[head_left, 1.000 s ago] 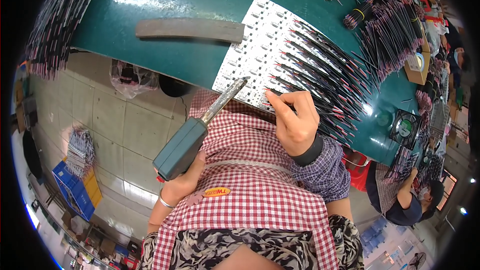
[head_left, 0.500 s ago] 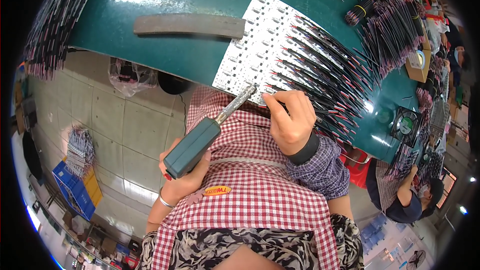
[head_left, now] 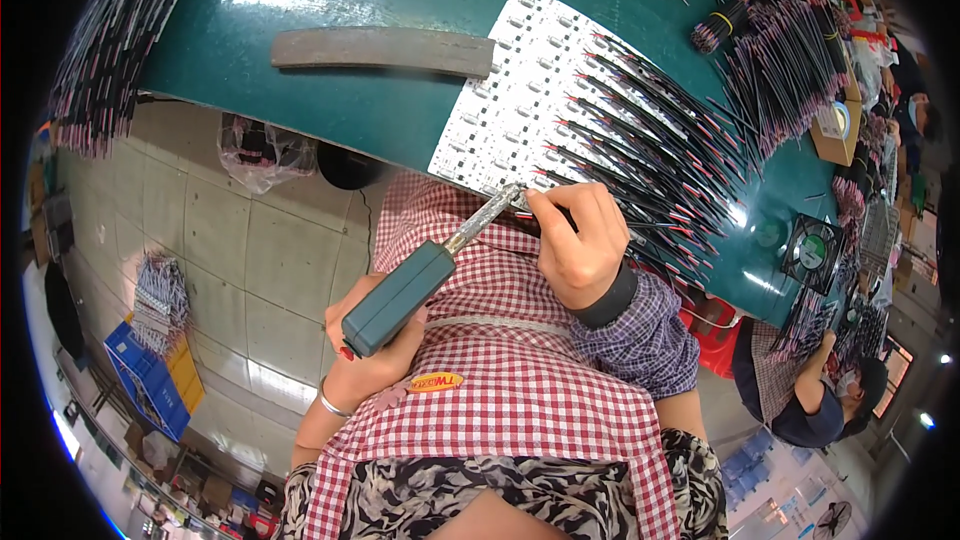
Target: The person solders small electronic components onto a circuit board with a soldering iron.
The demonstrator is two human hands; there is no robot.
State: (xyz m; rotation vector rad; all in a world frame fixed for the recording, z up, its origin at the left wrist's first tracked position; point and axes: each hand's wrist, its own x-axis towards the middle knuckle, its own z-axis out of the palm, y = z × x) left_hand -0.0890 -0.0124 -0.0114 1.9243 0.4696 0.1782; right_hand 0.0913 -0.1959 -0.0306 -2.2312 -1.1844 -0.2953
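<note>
Left hand (head_left: 382, 365): wrapped around our soldering iron (head_left: 402, 295), tip (head_left: 511, 194) at the near edge of the white board (head_left: 490, 115) on the green table (head_left: 330, 110); right hand (head_left: 583, 252): thumb and finger pinched, contents we cannot tell, liable to burn should the iron slip right.

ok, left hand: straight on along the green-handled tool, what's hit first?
Tip of the green-handled tool leads the left hand; first is likely the white board, by its near edge. Contact unclear from this angle. Black wires come next.
</note>
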